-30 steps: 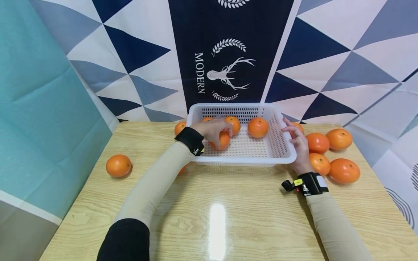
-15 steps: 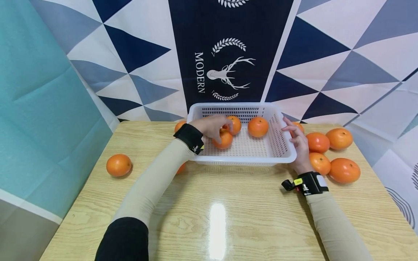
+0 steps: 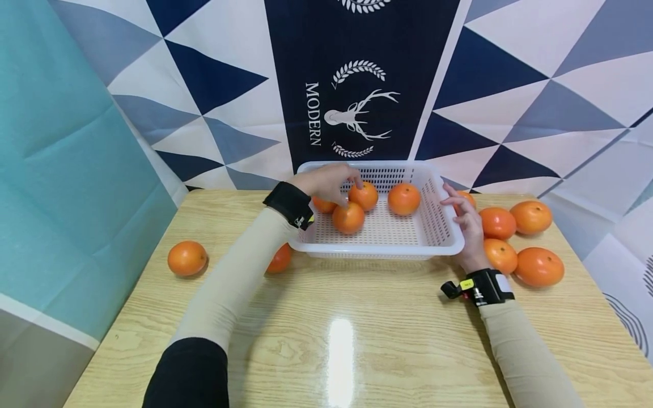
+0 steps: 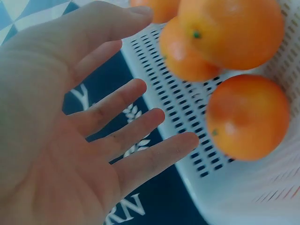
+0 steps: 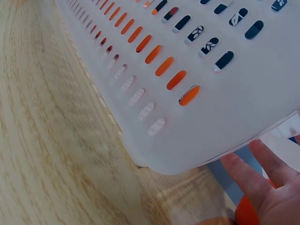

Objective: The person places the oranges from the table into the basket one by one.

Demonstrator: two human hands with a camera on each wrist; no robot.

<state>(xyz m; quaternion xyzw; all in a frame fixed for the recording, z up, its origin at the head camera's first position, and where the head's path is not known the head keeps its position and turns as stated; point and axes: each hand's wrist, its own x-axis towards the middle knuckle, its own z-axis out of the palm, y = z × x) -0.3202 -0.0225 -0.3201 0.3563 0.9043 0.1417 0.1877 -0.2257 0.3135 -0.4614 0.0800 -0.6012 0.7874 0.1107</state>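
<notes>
Both hands are at the white basket (image 3: 367,249): the left hand (image 3: 322,182) hangs over its left part, fingers spread and gently bent around nothing (the palm shows bare in the left wrist view), while the right hand (image 3: 466,226) rests at the right end, fingertips against the rim and holding no fruit.

What could go wrong, I would judge, starts with the left fingers: if they catch the front orange (image 3: 349,219) in lifting, it could roll against its neighbours and bruise them. A hard push or downward press from the right hand could slide or tip the basket.

That front orange lies just below the left thumb; whether they touch is hard to tell from the head view. Close beyond it sits the rear orange (image 3: 363,196), with the left-end orange (image 3: 323,205) partly under the hand and the right-side orange (image 3: 404,199) between the two hands.

Farther out on the worktop (image 3: 408,328), a loose cluster of oranges (image 3: 497,223) lies beside the right hand, and a lone orange (image 3: 187,258) sits well left of the basket.
</notes>
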